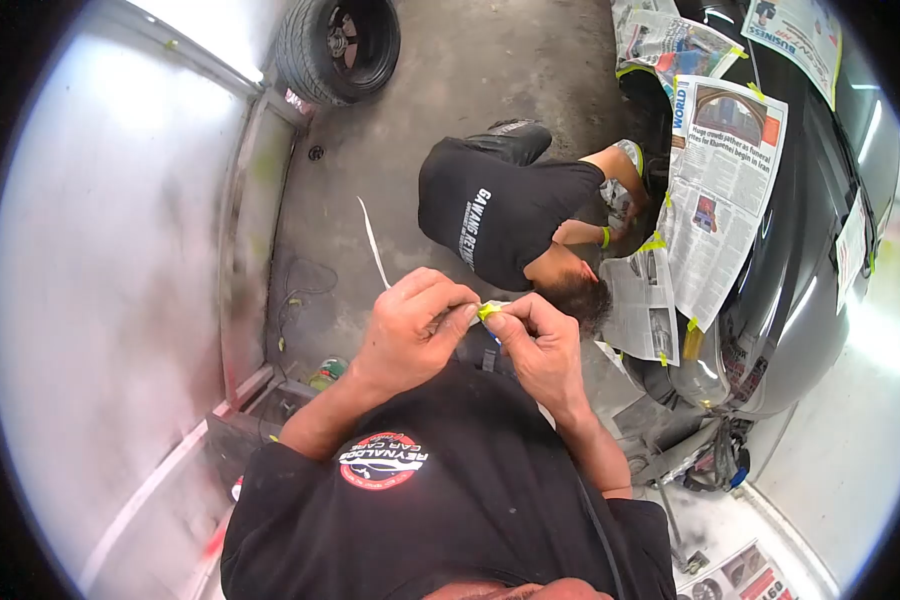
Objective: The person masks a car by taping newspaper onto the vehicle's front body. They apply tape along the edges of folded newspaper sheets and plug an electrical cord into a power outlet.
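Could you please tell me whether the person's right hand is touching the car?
No, the right hand is at a small piece of yellow tape beside the left hand's fingertips, apart from the car.

We look down on a stained grey floor (pixel 530 50). At eleven o'clock a tyre (pixel 320 60) rests on it, and between ten and eleven we see a small dark round piece (pixel 316 153) lying nearby.
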